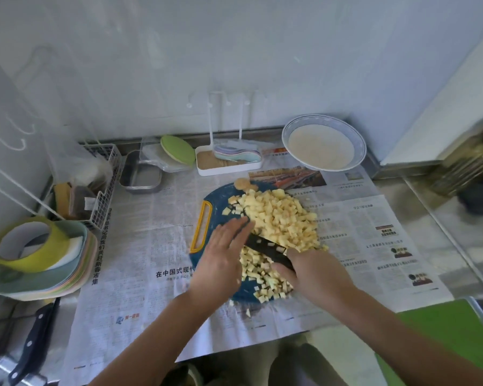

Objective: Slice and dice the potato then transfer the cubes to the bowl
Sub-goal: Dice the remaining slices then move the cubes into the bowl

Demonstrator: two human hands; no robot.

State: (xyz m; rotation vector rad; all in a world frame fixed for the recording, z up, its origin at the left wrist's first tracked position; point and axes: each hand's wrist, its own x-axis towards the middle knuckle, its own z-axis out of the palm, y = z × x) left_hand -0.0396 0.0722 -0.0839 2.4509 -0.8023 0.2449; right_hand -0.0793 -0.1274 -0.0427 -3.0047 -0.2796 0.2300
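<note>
Two bare forearms are reaching in from 6 o'clock and meeting over the cutting board [215, 203]. The left hand [223, 252] is lying flat with its fingers straight and pressed together, the fingertips resting over the tip end of the knife [265, 247] and touching the edge of the pile. The right hand [315, 271] is curling round the knife's handle, thumb on the near side, and its grip is hiding the handle itself. The blade is matte black, speckled with small bits of potato, and is lying slantwise across the heap from 4 o'clock to 10 o'clock.

The potato cubes [282, 218] are sitting on the board as a loose, pale yellow mound of small uneven dice, the bigger part lying at 1 o'clock of the blade and a thinner scatter at 6 o'clock; a few are spilling onto the newspaper [140, 246]. The board is dark blue and rounded, with a yellow slotted grip at its 9 o'clock edge. A rough brownish potato end [241, 183] is sitting at its 12 o'clock rim.

The bowl [351, 136], shallow, glossy white with a blue-patterned rim, is tilting toward the camera at 1 o'clock of the board, well apart from the cubes. The newspaper is covering the steel desk [444, 246]. A second knife [31, 344] with a riveted dark handle is lying at 8 o'clock, below stacked pastel plates [76, 271]
</note>
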